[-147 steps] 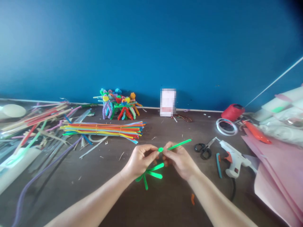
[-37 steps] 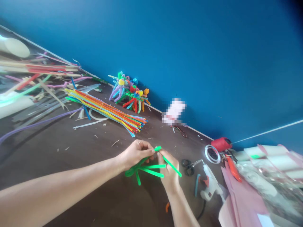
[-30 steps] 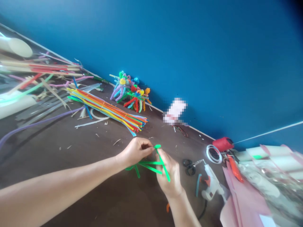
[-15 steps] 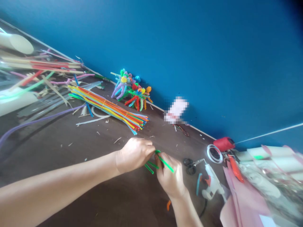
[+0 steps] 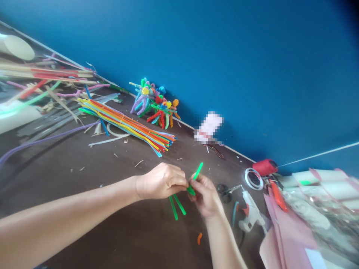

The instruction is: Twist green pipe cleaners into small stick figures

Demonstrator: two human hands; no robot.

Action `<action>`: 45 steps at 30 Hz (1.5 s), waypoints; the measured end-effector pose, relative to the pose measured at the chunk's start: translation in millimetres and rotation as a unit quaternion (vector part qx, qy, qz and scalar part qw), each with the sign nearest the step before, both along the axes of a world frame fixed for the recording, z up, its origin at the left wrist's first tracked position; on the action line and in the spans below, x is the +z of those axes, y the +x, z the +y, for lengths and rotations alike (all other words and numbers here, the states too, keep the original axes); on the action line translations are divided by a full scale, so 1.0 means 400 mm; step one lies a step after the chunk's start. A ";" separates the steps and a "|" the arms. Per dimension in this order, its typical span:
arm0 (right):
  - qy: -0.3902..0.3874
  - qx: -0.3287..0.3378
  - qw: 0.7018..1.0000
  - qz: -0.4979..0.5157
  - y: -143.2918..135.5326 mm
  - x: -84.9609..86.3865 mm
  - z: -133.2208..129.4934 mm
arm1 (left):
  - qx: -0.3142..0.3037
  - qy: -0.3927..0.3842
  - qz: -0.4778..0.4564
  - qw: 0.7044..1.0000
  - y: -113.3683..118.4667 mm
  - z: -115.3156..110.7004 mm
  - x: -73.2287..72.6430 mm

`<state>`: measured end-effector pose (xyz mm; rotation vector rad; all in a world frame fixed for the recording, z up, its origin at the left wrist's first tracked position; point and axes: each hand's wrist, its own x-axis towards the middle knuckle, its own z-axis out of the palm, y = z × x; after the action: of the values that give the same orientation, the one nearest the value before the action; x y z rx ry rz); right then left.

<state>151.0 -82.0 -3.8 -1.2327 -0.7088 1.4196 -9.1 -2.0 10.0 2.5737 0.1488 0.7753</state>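
Green piece (image 5: 191,191) is located in the air between the left hand (image 5: 163,182) and the right hand (image 5: 206,195), and in my judgement this relation is the most important one. Its thick part sits just to the right of the left fingertips and at the tips of the right fingers, so neither hand is clearly nearer. From there one straight end goes up and slightly to the right, leaning away from the person; this is the long axis which can be seen best. Two green legs (image 5: 173,208) come out below the left hand and point down, a little to the right. Whether they are joined with the thick part, I cannot tell, because the left hand hides it.

The left hand is curled and pinches the green piece with its fingertips. The right hand also grasps it, the thumb lying near the base of the straight end.

By count, there are one bundle (image 5: 126,125) of many coloured stems, one pair of scissors (image 5: 224,194), one glue gun (image 5: 250,210), one red spool (image 5: 264,167) and one orange scrap (image 5: 199,238). The small figures (image 5: 143,104) by the wall are several, but they overlap too much for exact counting.
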 end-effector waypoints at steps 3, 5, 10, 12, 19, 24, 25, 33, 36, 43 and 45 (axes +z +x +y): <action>-0.033 0.002 0.998 0.061 -0.005 0.006 0.001 | 0.002 -0.047 -0.022 0.999 0.003 -0.004 -0.008; -0.039 0.004 0.995 0.089 -0.008 0.007 0.003 | 0.019 -0.094 -0.035 0.995 0.007 -0.009 -0.013; 0.014 -0.051 0.996 0.068 -0.016 -0.008 0.006 | 0.102 -0.269 -0.028 0.957 0.021 -0.022 -0.014; 0.051 -0.093 0.994 0.014 -0.021 -0.014 0.007 | 0.118 -0.345 -0.012 0.931 0.026 -0.022 -0.015; 0.136 -0.105 0.922 -0.347 -0.035 0.000 -0.006 | 0.150 -0.463 -0.018 0.873 0.036 -0.010 -0.044; 0.194 -0.042 0.815 -0.545 -0.030 0.004 -0.025 | 0.231 -0.321 0.014 0.919 0.032 -0.010 -0.045; 0.201 -0.027 0.797 -0.569 -0.028 0.002 -0.028 | 0.244 -0.279 0.022 0.929 0.029 -0.010 -0.044; 0.238 0.018 0.722 -0.650 -0.026 0.024 -0.027 | 0.227 -0.018 0.092 0.969 0.015 -0.015 -0.033; 0.236 -0.011 0.774 -0.588 -0.031 0.035 -0.019 | 0.179 0.051 0.102 0.977 0.012 -0.014 -0.026; 0.055 0.011 0.968 -0.244 -0.004 0.003 0.004 | 0.093 0.106 0.069 0.988 0.010 -0.011 -0.029; 0.015 0.022 0.993 -0.116 0.005 -0.006 0.005 | 0.066 0.107 0.052 0.991 0.009 -0.013 -0.026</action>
<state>152.9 -79.8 -6.2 -1.3789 -0.9164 1.3081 -5.4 -7.3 -0.5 2.8326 0.2854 0.7380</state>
